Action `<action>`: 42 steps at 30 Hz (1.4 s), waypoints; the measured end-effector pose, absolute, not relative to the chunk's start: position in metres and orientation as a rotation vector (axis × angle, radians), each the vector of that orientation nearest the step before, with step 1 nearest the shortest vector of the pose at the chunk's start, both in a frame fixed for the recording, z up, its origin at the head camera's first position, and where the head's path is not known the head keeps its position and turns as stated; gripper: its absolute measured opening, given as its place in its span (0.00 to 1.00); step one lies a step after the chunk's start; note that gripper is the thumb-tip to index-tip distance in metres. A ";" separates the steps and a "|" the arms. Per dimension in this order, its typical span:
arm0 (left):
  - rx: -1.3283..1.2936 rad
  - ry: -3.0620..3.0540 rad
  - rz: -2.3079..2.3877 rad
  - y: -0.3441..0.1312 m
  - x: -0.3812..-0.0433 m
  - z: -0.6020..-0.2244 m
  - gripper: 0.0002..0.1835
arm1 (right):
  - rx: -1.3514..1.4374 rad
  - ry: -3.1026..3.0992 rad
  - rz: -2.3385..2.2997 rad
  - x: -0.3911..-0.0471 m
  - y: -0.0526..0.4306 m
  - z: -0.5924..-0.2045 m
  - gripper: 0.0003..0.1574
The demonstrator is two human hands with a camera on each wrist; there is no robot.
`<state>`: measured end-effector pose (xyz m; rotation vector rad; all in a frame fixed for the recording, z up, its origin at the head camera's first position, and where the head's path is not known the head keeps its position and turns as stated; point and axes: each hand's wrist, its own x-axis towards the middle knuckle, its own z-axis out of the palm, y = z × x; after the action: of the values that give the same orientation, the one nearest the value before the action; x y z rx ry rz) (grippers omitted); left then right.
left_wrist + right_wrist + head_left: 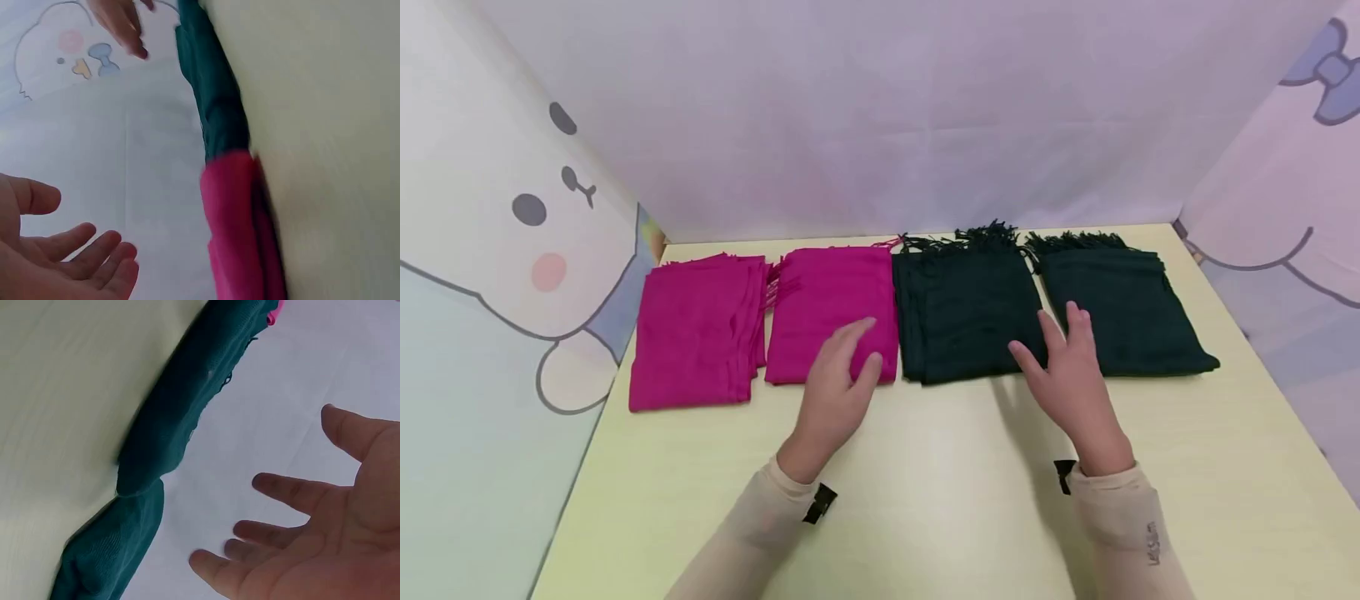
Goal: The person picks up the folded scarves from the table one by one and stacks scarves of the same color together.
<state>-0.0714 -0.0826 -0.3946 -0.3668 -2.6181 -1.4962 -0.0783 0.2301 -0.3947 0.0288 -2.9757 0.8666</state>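
Folded fringed cloths lie side by side across the table in the head view. At the left is a magenta scarf, then a second magenta scarf. A dark green scarf follows, and another dark green scarf lies at the right. My left hand hovers near the front of the second magenta scarf, fingers spread and holding nothing. Between the two green scarves, my right hand is raised with fingers apart, also holding nothing. Both wrist views show gaps between the hands and the cloth.
The pale yellow table stretches in front of the scarves. A white curtain hangs behind them. Cartoon-printed cloth walls stand at both sides. Black straps or clips show at the wrists.
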 end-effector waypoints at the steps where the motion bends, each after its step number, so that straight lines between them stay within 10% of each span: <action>1: -0.360 -2.595 -1.645 -0.078 -0.071 -0.395 0.24 | 0.012 -2.993 0.885 -0.079 0.233 -0.394 0.47; 7: -0.075 -2.353 -2.588 -0.058 -0.073 -0.404 0.28 | -0.083 -3.142 1.131 -0.088 0.244 -0.398 0.45; 20: 0.510 -1.954 -2.945 -0.039 -0.083 -0.411 0.39 | -0.316 -3.286 1.194 -0.113 0.261 -0.412 0.38; 27: 0.723 -2.023 -2.913 -0.039 -0.098 -0.415 0.06 | -0.409 -3.242 1.339 -0.120 0.268 -0.415 0.31; 31: 0.670 -2.076 -2.904 -0.037 -0.101 -0.416 0.04 | -0.432 -3.198 1.418 -0.121 0.271 -0.417 0.25; 37: 0.556 -2.078 -2.964 -0.032 -0.102 -0.416 0.39 | -0.451 -3.155 1.474 -0.121 0.273 -0.415 0.26; 42: 0.553 -1.986 -3.025 -0.025 -0.107 -0.424 0.37 | -0.455 -3.172 1.467 -0.121 0.276 -0.413 0.25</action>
<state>-0.1073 -0.0249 -0.4245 0.5529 -1.9863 -3.0249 -0.1206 0.2764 -0.4128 -0.4550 -3.1717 1.4671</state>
